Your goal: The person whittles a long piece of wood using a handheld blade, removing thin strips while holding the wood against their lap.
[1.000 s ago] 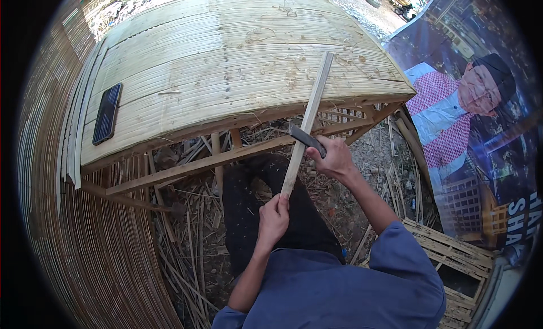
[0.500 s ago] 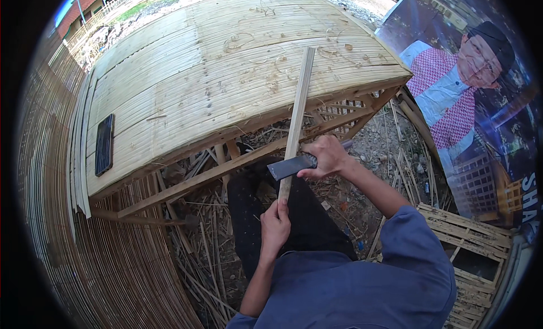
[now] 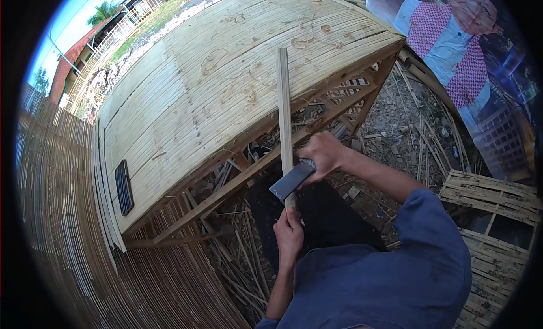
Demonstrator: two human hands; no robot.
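Observation:
My left hand [image 3: 289, 236] is closed around the near end of a long, pale wooden strip [image 3: 284, 114]. The strip's far end reaches over the bamboo-slat tabletop [image 3: 169, 125]. In my right hand [image 3: 322, 156] is a broad-bladed knife [image 3: 289, 183], its handle mostly hidden by my fingers. Its dark, flat blade lies tilted across the strip, a little above my left hand. My fist is beside the strip's right edge.
Curled shavings [image 3: 251, 91] are scattered over the tabletop, and a dark phone [image 3: 124, 187] lies at its left edge. A bamboo screen [image 3: 164, 272] stands at left. A slatted bamboo panel [image 3: 492, 272] and a printed banner [image 3: 441, 52] are at right. Split bamboo litters the ground.
The view has turned, so the table appears tilted and shifted. The blade sits lower along the strip, closer to my left hand, and is angled more steeply. Both hands keep their holds.

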